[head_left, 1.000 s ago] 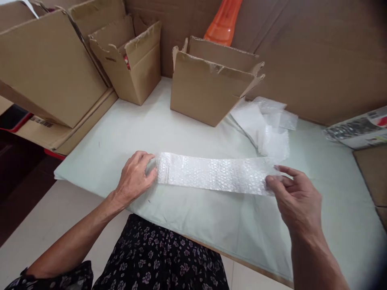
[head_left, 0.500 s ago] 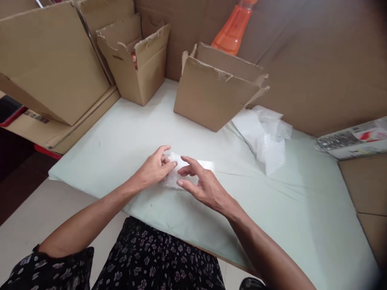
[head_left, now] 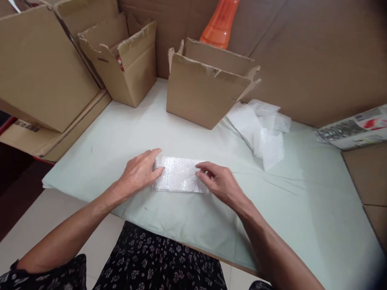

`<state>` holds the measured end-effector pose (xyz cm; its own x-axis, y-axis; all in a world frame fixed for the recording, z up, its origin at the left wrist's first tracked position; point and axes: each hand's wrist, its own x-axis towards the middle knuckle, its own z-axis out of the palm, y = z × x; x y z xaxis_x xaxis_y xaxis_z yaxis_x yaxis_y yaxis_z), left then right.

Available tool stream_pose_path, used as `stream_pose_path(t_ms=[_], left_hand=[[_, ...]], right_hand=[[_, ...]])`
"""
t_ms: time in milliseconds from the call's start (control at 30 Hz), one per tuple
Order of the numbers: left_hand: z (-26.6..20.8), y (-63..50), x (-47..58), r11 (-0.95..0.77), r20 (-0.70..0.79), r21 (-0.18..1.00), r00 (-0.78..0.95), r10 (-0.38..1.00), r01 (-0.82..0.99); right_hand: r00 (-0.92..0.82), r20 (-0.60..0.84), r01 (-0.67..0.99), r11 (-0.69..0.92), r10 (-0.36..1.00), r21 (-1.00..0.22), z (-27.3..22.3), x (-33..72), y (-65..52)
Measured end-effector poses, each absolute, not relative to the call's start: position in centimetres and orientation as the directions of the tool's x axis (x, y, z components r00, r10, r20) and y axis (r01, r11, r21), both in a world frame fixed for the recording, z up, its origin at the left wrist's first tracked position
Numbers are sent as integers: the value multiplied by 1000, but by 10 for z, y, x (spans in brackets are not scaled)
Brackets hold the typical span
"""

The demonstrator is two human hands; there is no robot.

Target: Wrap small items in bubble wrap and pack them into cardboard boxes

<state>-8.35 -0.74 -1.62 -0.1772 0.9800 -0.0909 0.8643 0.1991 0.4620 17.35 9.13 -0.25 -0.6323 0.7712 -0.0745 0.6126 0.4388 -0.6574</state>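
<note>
A flat, clear bubble-wrap bag lies on the pale green cloth in front of me, its long side running left to right. My left hand grips its left end, with the thumb on top and the fingers along the far corner. At the other end, my right hand is closed on the bag, thumb and forefinger close together and the remaining fingers curled. Part of the right end is hidden under that hand.
More bubble-wrap bags lie in a loose pile at the back right. Open cardboard boxes stand along the back, another box to their left. An orange plastic bottle is behind. A printed plastic pack sits at the right edge.
My right hand has moved right, from above the bag's middle to its right end. My left hand has shifted slightly left, and more of the bag shows. The view has shifted a little.
</note>
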Motion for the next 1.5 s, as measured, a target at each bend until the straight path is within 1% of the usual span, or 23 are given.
stream_pose_path(t_ms=[67,167,267,333,400,467,533,567,600,667,767,867,1033,1100,1167,1200,1233,1267,1300,1333,1400,1467,1500], left_hand=[[-16,-4,-87,206,-33,451,-215,976,868],[-21,4,-82,193,-75,391,-178,981,900],[-23,11,-70,115,-119,399,-73,990,910],[-20,10,-65,107,-121,468,-57,991,877],[-16,4,-63,171,-167,571,-90,982,803],[-14,-4,-65,254,-222,665,-139,965,702],[-15,-11,-67,311,-231,721,-208,950,619],[-17,-14,-67,333,-228,737,-248,942,588],[-19,-17,-68,358,-231,746,-287,930,561],[-22,-21,-67,416,-258,747,-349,901,519],[-22,-25,-63,445,-289,739,-359,888,505],[-18,-27,-62,411,-283,736,-306,909,539],[-14,-34,-63,377,-306,740,-220,926,558],[-14,-38,-65,376,-318,744,-202,926,553],[-14,-43,-67,393,-322,727,-227,919,562],[-14,-45,-68,406,-324,709,-246,914,576],[-14,-47,-69,416,-327,688,-258,909,595],[-14,-49,-69,419,-330,667,-260,908,616],[-14,-50,-69,414,-329,650,-254,909,637],[-14,-52,-67,402,-323,638,-246,914,656],[-15,-56,-61,373,-292,630,-238,926,681],[-17,-61,-55,347,-253,632,-239,938,693],[-18,-64,-53,337,-240,639,-237,941,691]], right_hand=[[-509,-43,692,379,860,-614,3,189,96],[-408,-149,833,300,901,-466,-1,197,97],[-457,-221,847,346,862,-404,-12,193,90],[-514,-215,824,408,830,-394,-10,194,89],[-531,-110,801,455,840,-389,5,199,98],[-506,157,767,526,848,-368,33,199,118],[-447,462,745,605,766,-282,66,188,149],[-429,551,753,620,716,-219,81,179,167],[-422,594,768,618,685,-167,94,167,186],[-473,535,782,614,700,-112,110,143,219],[-561,340,781,619,755,-87,113,120,243],[-605,293,758,648,741,-74,107,125,229],[-700,374,640,767,608,-48,109,171,164],[-690,488,603,798,534,-21,110,193,131],[-593,641,619,785,488,-25,105,213,97],[-541,691,623,781,479,-54,98,221,81],[-524,684,611,783,508,-114,88,227,67],[-559,622,586,792,548,-172,75,230,54],[-623,507,586,785,596,-203,59,230,45],[-669,380,617,762,639,-196,41,227,38],[-666,177,709,689,724,-149,3,214,32],[-629,87,756,634,772,-159,-26,197,32],[-631,82,745,633,771,-210,-35,190,32]])
